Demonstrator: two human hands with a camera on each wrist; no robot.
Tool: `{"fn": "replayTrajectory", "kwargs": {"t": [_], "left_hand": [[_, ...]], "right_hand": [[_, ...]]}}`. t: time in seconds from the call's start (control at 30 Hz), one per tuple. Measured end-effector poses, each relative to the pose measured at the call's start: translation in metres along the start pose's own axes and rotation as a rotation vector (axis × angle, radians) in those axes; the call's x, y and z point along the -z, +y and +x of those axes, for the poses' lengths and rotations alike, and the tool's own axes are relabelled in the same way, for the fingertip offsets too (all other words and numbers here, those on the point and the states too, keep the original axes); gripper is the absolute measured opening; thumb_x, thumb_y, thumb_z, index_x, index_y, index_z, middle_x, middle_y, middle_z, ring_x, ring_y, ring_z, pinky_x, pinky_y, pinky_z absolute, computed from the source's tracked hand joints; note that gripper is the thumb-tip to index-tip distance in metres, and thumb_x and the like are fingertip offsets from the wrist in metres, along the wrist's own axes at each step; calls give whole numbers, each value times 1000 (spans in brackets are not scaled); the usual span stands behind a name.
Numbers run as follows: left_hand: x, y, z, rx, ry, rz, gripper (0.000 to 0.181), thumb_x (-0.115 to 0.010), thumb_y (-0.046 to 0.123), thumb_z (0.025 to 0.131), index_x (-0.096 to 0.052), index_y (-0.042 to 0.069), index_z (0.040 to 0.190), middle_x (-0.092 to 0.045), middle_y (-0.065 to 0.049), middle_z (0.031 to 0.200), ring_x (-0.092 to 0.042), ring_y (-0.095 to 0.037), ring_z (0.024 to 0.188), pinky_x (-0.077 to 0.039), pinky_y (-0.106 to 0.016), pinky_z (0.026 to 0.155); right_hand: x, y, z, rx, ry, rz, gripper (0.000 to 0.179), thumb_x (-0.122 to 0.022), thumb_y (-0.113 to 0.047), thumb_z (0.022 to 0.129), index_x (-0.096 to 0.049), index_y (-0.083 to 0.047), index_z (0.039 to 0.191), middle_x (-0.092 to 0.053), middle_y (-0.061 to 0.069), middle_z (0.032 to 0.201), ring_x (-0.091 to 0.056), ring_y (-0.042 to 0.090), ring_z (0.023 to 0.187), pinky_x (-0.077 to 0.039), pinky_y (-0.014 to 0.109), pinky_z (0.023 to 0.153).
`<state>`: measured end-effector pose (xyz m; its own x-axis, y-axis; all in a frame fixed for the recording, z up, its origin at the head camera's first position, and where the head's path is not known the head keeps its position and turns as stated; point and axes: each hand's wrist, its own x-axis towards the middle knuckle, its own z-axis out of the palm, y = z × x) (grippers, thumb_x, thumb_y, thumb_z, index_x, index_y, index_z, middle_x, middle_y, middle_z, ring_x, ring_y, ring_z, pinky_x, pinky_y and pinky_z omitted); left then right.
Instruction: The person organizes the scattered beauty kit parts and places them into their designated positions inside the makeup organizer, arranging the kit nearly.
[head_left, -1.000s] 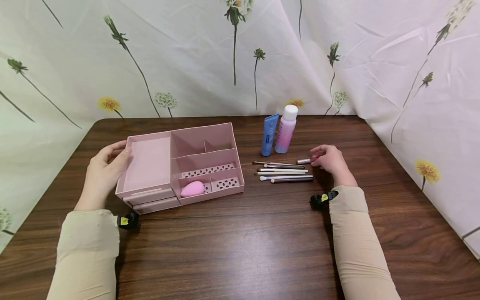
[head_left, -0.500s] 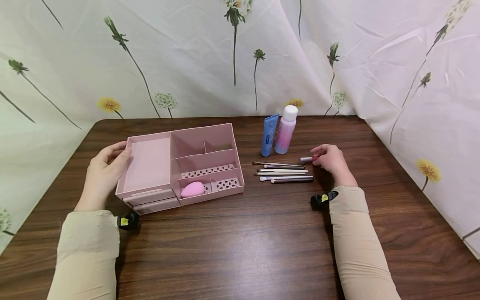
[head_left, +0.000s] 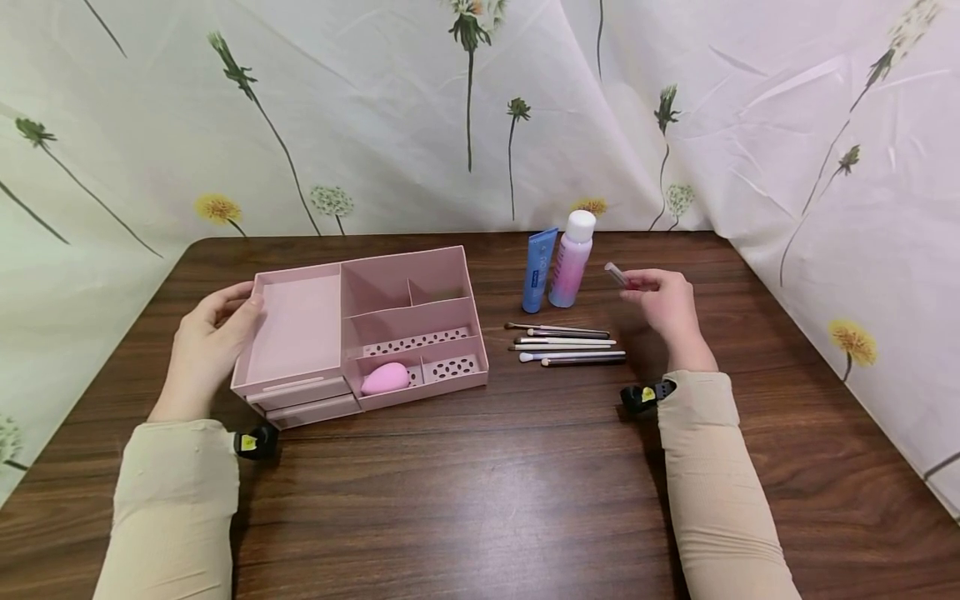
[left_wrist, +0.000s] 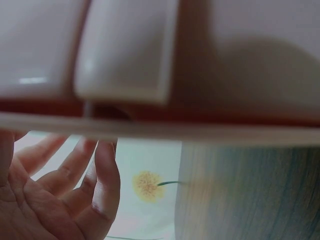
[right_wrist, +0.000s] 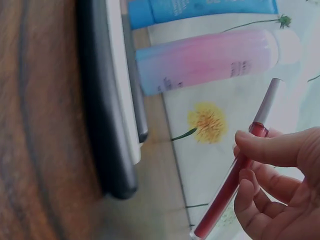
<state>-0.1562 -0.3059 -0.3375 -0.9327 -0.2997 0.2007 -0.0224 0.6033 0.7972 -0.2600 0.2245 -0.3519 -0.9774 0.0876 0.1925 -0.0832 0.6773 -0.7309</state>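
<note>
My right hand (head_left: 663, 304) pinches a lip gloss tube (right_wrist: 227, 195) with red colour inside and a silver cap (right_wrist: 268, 102). In the head view it is raised over the table, right of the bottle, cap pointing up and left. My left hand (head_left: 213, 337) rests against the left side of a pink makeup organizer (head_left: 296, 325), thumb at the rim. The left wrist view shows its fingers (left_wrist: 107, 175) loosely bent and spread, with the fingertips hidden behind the organizer's edge. A pink makeup sponge (head_left: 386, 378) lies in the organizer's front compartment.
Several makeup brushes (head_left: 573, 358) lie side by side right of the organizer. Behind them stand a blue squeeze tube (head_left: 536, 271) and a pink-and-blue bottle (head_left: 572, 265) with a white cap. A flower-print cloth (head_left: 390, 117) hangs behind the wooden table (head_left: 450, 500).
My right hand has lifted the lip gloss from beside the brushes, moving it up and back while its cap tips upward. The left hand and organizer have stayed in place.
</note>
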Motion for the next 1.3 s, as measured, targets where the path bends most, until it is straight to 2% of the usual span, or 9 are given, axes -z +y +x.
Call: {"fn": "replayTrajectory", "kwargs": {"t": [0.17,0.4,0.63,0.73,0.9,0.97,1.03,1.13,1.3], "left_hand": [[0,0,0,2,-2,-5,59,-53,42,99,-50,3,144,-47,32,90,-47,14,84,-38,-8,72],[0,0,1,13,-7,-2,60,-53,43,99,-49,4,144,-46,30,93,-46,14,85,-38,-9,72],[-1,0,1,18,-6,7,60,-53,44,99,-49,5,145,-46,27,96,-45,14,85,-37,-10,73],[0,0,1,12,-5,3,60,-53,44,99,-49,5,144,-46,29,95,-46,14,84,-37,-9,72],[0,-1,0,6,-5,-3,60,-53,43,99,-49,4,144,-46,31,91,-46,14,84,-38,-8,71],[0,-1,0,4,-5,-4,60,-53,43,99,-50,3,144,-46,32,91,-46,14,84,-38,-8,71],[0,0,0,2,-4,-4,60,-53,43,99,-50,3,144,-46,32,91,-46,14,83,-38,-8,71],[0,0,0,1,-2,-2,60,-53,42,99,-50,3,143,-46,32,91,-46,15,83,-38,-8,71],[0,0,0,1,-1,-2,60,-53,43,99,-50,3,143,-46,32,90,-46,15,83,-38,-8,71]], "right_hand": [[3,-11,-2,40,28,21,28,-73,-8,88,-73,-2,115,-72,22,107,-57,8,80,-42,20,70],[7,-27,-8,57,22,37,30,-73,-9,89,-71,-3,118,-71,21,109,-57,8,82,-43,21,72],[8,-40,-12,103,25,69,31,-74,-8,88,-72,-3,118,-71,22,108,-55,-7,76,-44,14,71],[8,-47,-15,114,14,72,31,-74,-9,88,-71,-3,118,-70,22,109,-58,-1,81,-44,15,71],[7,-57,-20,149,1,76,31,-73,-8,89,-71,-3,119,-69,21,109,-65,23,95,-45,18,75],[5,-59,-21,178,8,75,31,-73,-6,88,-71,-3,119,-69,20,108,-65,27,96,-45,19,76],[4,-62,-22,211,18,73,30,-74,-5,88,-72,-3,118,-68,19,106,-65,24,93,-45,18,75],[2,-67,-24,253,33,82,30,-74,-4,87,-72,-2,117,-69,19,104,-61,12,87,-45,16,76],[-1,-77,-30,308,43,143,30,-75,1,84,-73,2,113,-69,20,103,-55,-3,81,-46,14,78]]}}
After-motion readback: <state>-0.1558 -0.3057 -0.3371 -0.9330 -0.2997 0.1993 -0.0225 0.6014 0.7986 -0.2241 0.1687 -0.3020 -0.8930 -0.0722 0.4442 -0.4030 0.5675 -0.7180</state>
